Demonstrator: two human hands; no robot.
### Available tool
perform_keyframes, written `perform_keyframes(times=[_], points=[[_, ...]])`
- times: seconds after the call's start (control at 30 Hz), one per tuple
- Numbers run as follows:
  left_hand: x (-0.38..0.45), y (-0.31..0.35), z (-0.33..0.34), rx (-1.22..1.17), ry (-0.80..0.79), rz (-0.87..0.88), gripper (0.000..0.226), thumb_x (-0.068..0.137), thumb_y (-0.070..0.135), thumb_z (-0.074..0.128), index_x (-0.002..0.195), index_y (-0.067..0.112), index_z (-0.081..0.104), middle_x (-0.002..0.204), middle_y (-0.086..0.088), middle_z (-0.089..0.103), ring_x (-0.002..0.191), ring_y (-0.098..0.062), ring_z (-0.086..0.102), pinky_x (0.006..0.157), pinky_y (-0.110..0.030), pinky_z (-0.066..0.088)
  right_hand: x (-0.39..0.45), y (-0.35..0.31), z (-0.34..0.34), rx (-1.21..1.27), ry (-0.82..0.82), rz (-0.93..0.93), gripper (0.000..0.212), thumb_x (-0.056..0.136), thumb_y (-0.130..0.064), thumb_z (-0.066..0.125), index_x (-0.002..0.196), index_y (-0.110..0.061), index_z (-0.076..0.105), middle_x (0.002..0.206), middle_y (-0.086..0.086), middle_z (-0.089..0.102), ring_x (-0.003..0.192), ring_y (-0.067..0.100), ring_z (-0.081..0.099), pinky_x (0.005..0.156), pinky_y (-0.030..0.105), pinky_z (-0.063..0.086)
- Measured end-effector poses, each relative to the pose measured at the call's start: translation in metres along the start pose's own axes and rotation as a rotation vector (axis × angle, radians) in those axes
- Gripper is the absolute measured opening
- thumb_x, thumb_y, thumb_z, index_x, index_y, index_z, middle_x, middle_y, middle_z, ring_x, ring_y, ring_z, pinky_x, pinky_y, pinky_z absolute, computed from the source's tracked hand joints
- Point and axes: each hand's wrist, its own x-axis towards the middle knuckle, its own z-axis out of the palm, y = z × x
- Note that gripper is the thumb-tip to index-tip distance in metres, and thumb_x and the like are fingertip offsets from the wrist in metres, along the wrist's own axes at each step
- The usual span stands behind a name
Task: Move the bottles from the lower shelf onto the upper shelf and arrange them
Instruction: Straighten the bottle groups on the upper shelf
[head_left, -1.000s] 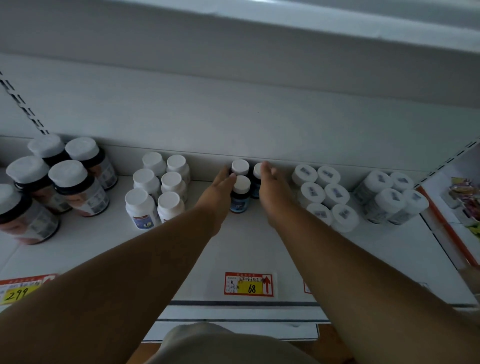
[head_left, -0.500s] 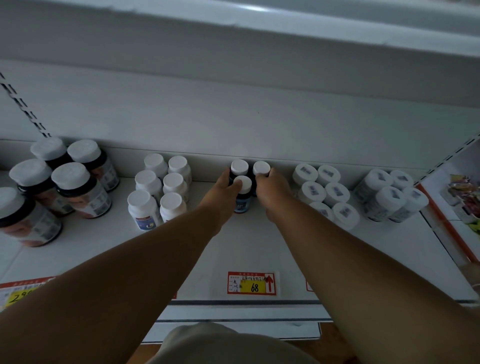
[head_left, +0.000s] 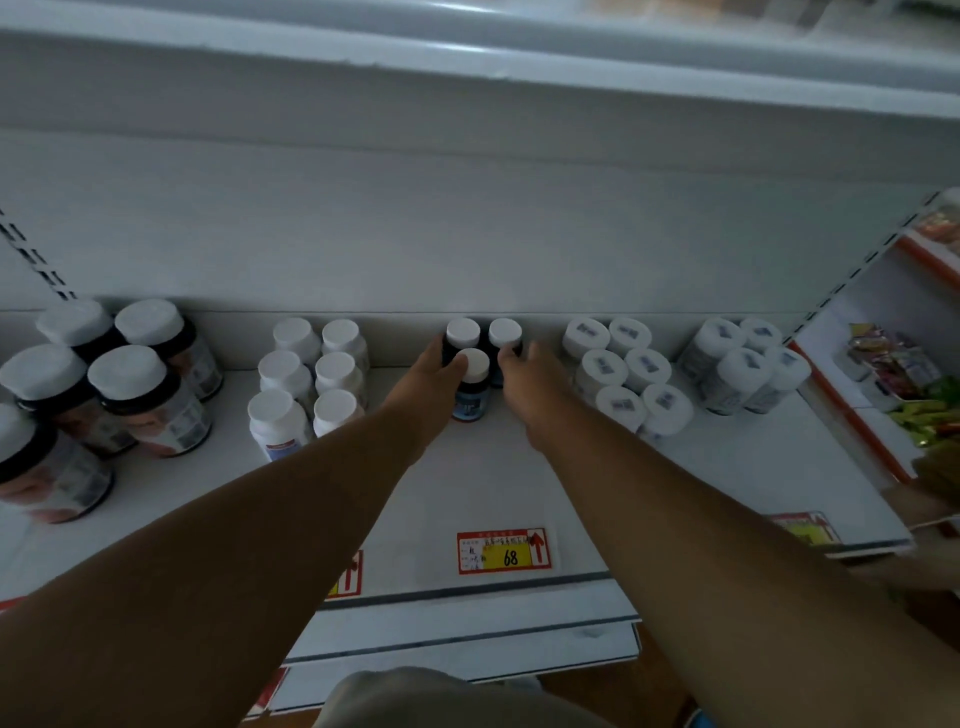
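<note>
Three small dark bottles with white caps stand in a tight cluster at the back of the white shelf (head_left: 519, 483). The front bottle (head_left: 471, 397) shows a blue label, with a back-left bottle (head_left: 462, 332) and a back-right bottle (head_left: 505, 332) behind it. My left hand (head_left: 423, 387) lies against the cluster's left side, its thumb touching the front bottle's cap and its fingers beside the back-left bottle. My right hand (head_left: 532, 379) reaches in from the right, with its fingertips against the back-right bottle's side. Neither hand lifts a bottle.
Several white bottles (head_left: 311, 379) stand left of the cluster, with large dark jars (head_left: 140, 395) further left. More white bottles (head_left: 628, 374) and a further group (head_left: 743, 364) stand to the right. A red and yellow price tag (head_left: 504, 551) marks the front edge. Another shelf (head_left: 467, 57) hangs overhead.
My right hand uncovered the back-right bottle's cap and slid back a little. My left hand stayed against the cluster's left side. The three bottles now stand close together.
</note>
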Motion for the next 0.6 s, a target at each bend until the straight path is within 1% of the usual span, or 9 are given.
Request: perform_keyframes(times=[0.1,0.2,0.23,0.3,0.37,0.4,0.5,0.53,0.6], points=[[-0.017,0.009,0.000,0.018,0.029,0.035,0.045,0.105,0.029,0.041,0.149,0.031,0.035,0.129,0.007,0.048,0.115,-0.008,0.042,0.094,-0.024,0.030,-0.009,0.004,-0.002,0.018,-0.005,-0.043,0.038,0.099,-0.041,0.045,0.124,-0.013,0.050,0.128,0.017,0.055,0.114,0.036,0.053,0.095,0.045,0.047],[-0.044,0.016,0.003,0.042,0.056,0.118,0.047,0.106,0.023,0.039,0.152,0.023,0.031,0.129,0.010,0.044,0.114,-0.001,0.035,0.089,-0.013,0.025,-0.018,0.008,-0.003,0.094,-0.027,-0.125,0.033,0.098,-0.034,0.047,0.123,-0.013,0.053,0.124,0.012,0.058,0.113,0.033,0.055,0.091,0.039,0.046],[-0.051,0.017,0.003,0.049,0.067,0.131,0.048,0.107,0.022,0.039,0.153,0.022,0.029,0.133,0.009,0.045,0.115,0.000,0.034,0.088,-0.010,0.024,-0.021,0.008,-0.003,0.125,-0.038,-0.147,0.033,0.099,-0.033,0.048,0.126,-0.014,0.053,0.124,0.011,0.059,0.114,0.032,0.055,0.091,0.038,0.045],[-0.064,0.014,0.003,0.071,0.100,0.126,0.052,0.107,0.025,0.039,0.156,0.024,0.022,0.150,0.006,0.040,0.128,-0.001,0.034,0.093,-0.010,0.022,-0.028,0.006,-0.004,0.170,-0.058,-0.188,0.037,0.100,-0.031,0.047,0.133,-0.015,0.051,0.128,0.009,0.059,0.118,0.030,0.055,0.093,0.038,0.044],[-0.075,0.007,0.003,0.093,0.155,0.109,0.055,0.106,0.027,0.040,0.157,0.026,0.020,0.159,0.005,0.030,0.142,-0.007,0.028,0.100,-0.014,0.020,-0.036,0.007,-0.004,0.177,-0.090,-0.225,0.040,0.101,-0.031,0.045,0.138,-0.016,0.047,0.134,0.009,0.057,0.122,0.031,0.053,0.097,0.039,0.044],[-0.081,0.003,0.002,0.100,0.186,0.109,0.055,0.106,0.025,0.041,0.157,0.025,0.020,0.160,0.004,0.028,0.145,-0.009,0.026,0.103,-0.016,0.021,-0.040,0.009,-0.003,0.171,-0.109,-0.241,0.039,0.101,-0.031,0.045,0.137,-0.015,0.046,0.134,0.010,0.056,0.122,0.032,0.053,0.095,0.038,0.043],[-0.103,-0.003,0.004,0.108,0.253,0.134,0.054,0.105,0.023,0.041,0.156,0.023,0.024,0.159,0.005,0.029,0.146,-0.011,0.025,0.115,-0.024,0.022,-0.055,0.015,-0.001,0.172,-0.163,-0.280,0.035,0.103,-0.035,0.042,0.130,-0.014,0.050,0.121,0.009,0.057,0.114,0.030,0.055,0.083,0.032,0.038],[-0.109,-0.004,0.003,0.086,0.261,0.135,0.053,0.105,0.022,0.042,0.156,0.022,0.025,0.159,0.004,0.030,0.147,-0.011,0.024,0.117,-0.025,0.021,-0.059,0.015,0.000,0.190,-0.186,-0.283,0.036,0.103,-0.035,0.042,0.131,-0.014,0.051,0.121,0.008,0.058,0.111,0.029,0.055,0.082,0.032,0.037],[-0.119,-0.006,0.001,0.025,0.273,0.109,0.051,0.105,0.020,0.042,0.155,0.022,0.029,0.157,0.005,0.034,0.144,-0.008,0.028,0.114,-0.019,0.021,-0.065,0.016,0.004,0.229,-0.229,-0.258,0.037,0.102,-0.034,0.042,0.133,-0.015,0.051,0.123,0.008,0.058,0.101,0.025,0.054,0.081,0.030,0.036]])
